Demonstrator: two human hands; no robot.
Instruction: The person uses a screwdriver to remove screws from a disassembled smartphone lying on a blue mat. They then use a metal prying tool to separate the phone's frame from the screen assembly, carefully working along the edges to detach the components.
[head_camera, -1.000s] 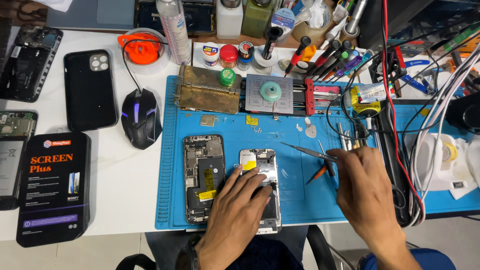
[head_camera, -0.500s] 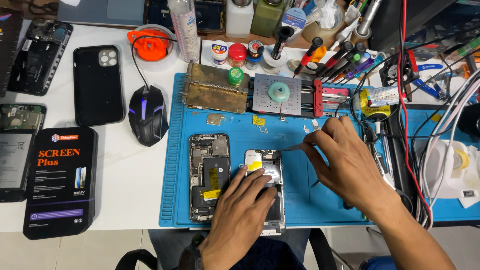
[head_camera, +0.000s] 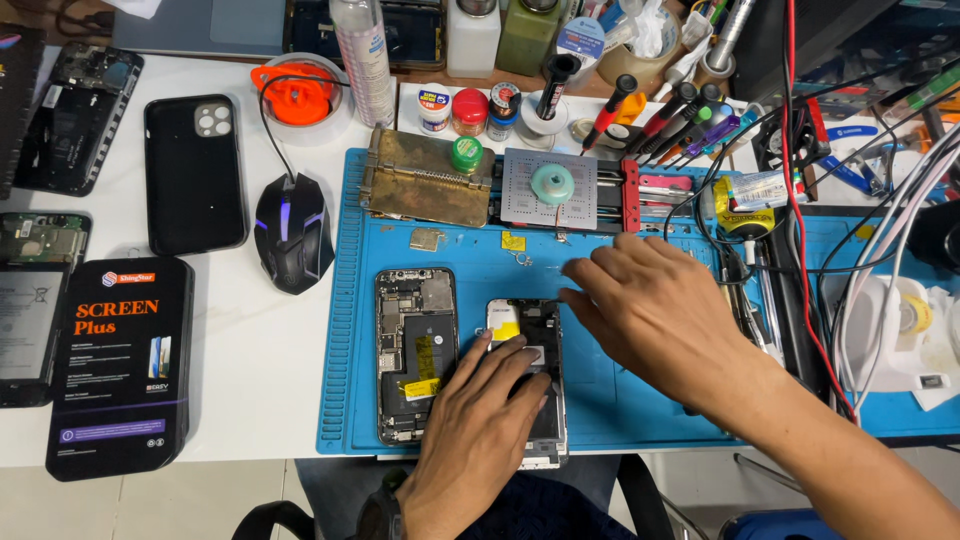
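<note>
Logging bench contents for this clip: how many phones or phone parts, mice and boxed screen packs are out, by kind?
Opened phone bodies on the blue mat: 2, one beside the left hand, one under it.
Phones or opened phones on the white table: 4.
Computer mouse: 1.
Black screen pack: 1.
Total: 8.
The right hand lies flat on the mat.

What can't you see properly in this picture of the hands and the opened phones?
- Head view: the lower half of the opened phone panel lies under the left hand.
- Head view: whatever the right hand touches on the blue rubber mat is covered by its palm and fingers.
- Head view: the tiny metal bits near the mat's top are too small to identify.
</note>
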